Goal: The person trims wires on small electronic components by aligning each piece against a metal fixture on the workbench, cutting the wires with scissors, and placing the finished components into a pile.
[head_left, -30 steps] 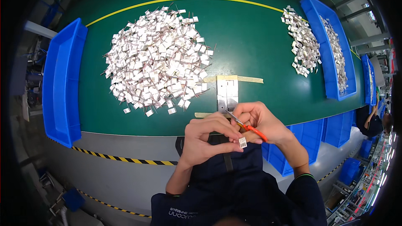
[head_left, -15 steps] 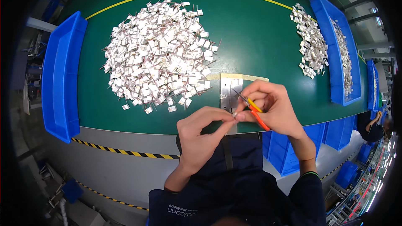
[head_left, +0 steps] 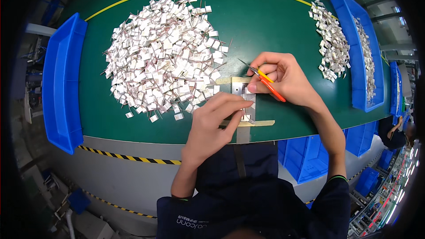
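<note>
A slim pointed tool (head_left: 271, 86) with yellow and orange handles is held in my right hand (head_left: 290, 79); whether it is pliers or snips I cannot make out. Its metal tip points up and left, while my right thumb and a finger come down at the upper part of a small metal plate (head_left: 237, 86). My left hand (head_left: 210, 124) is curled over the plate's lower left, fingers and thumb close together around something hidden. A small white piece (head_left: 245, 117) shows at the plate's near end. Tan tape strips (head_left: 265, 123) cross the plate's ends.
A big heap of white tagged pieces with thin wires (head_left: 161, 57) lies left of the plate. A smaller heap (head_left: 331, 44) sits far right, beside a blue bin (head_left: 361, 93) holding more. Another blue bin (head_left: 64, 84) stands at the left. Blue bins (head_left: 305, 159) sit below the table's edge.
My right hand has moved up and away from the table edge with the tool. My left hand has shifted slightly up onto the plate, and the two hands' fingertips have come apart.
</note>
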Demonstrator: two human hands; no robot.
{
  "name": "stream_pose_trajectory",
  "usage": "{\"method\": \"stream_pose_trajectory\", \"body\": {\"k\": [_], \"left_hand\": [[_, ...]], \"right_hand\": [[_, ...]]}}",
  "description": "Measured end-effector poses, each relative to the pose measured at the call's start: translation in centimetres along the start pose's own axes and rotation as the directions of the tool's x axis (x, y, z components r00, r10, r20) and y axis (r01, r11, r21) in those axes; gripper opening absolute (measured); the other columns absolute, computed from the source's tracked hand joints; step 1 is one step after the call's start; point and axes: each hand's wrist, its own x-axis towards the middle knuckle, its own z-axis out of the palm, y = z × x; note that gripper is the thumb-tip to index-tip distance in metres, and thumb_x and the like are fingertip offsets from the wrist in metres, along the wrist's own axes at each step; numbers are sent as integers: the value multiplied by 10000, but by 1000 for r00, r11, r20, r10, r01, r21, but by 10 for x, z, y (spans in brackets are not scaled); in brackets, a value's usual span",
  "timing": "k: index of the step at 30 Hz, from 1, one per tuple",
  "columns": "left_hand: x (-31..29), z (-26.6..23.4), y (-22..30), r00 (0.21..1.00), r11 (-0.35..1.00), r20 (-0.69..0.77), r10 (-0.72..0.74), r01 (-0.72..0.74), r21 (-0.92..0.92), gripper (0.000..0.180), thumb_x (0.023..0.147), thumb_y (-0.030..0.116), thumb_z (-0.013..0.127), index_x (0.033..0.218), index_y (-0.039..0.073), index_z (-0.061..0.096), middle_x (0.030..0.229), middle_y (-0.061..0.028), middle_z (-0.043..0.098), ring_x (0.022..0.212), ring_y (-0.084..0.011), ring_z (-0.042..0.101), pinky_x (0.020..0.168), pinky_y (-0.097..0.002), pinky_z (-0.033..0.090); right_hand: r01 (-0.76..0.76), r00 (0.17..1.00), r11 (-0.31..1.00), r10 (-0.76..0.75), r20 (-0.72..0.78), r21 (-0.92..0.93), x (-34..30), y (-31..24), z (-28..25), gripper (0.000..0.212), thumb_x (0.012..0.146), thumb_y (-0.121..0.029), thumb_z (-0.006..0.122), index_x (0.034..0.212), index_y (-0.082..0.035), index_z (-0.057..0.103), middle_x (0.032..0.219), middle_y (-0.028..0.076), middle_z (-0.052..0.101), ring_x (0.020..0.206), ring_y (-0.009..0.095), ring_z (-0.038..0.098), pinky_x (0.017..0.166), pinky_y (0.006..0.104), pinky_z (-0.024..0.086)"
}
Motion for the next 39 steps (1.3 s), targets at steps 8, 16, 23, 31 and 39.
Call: {"method": "stream_pose_trajectory", "body": {"k": [8, 16, 23, 31, 39], "left_hand": [[-2, 8, -14, 976, 925, -64, 209, -176, 336, 249, 693, -27, 716, 936, 25, 711, 907, -61, 657, 842, -231, 609, 700, -327, 480], [2, 13, -18, 936, 779, -22, 352, -280, 561, 241, 687, 38, 735, 921, -10, 703, 1015, -42, 682, 925, -233, 600, 750, -347, 453], [-2, 11, -13, 943, 802, -3, 332, -281, 527, 253, 655, 8, 744, 906, 10, 714, 968, -43, 699, 862, -226, 625, 724, -325, 459], [-4, 10, -19, 934, 813, 15, 358, -319, 488, 210, 686, 18, 714, 890, -23, 685, 987, -105, 675, 868, -257, 623, 725, -368, 491], [-3, 7, -20, 904, 780, 72, 420, -401, 480, 258, 682, 28, 665, 932, -35, 681, 987, -128, 658, 859, -270, 618, 738, -389, 505]], "right_hand": [[126, 983, 991, -130, -128, -42, -3, 24, 8, 249, 762, 65, 738, 962, 35, 591, 806, 63, 668, 732, 62, 630, 644, 192, 492], [306, 907, 918, -361, -215, -251, -5, 29, 12, 245, 761, 53, 724, 974, 32, 605, 813, 119, 701, 771, 121, 691, 636, 231, 529], [216, 951, 970, -236, -202, -115, -2, 29, 13, 299, 772, 57, 721, 1036, 28, 583, 932, 134, 706, 841, 123, 681, 681, 214, 534], [140, 976, 989, -145, -165, -40, 1, 28, 13, 344, 757, 77, 742, 1052, 14, 578, 963, 129, 700, 914, 125, 669, 745, 207, 544], [194, 967, 978, -203, -156, -73, 4, 29, 10, 268, 793, 43, 709, 1033, 28, 591, 893, 107, 698, 864, 114, 685, 649, 206, 525]]}}
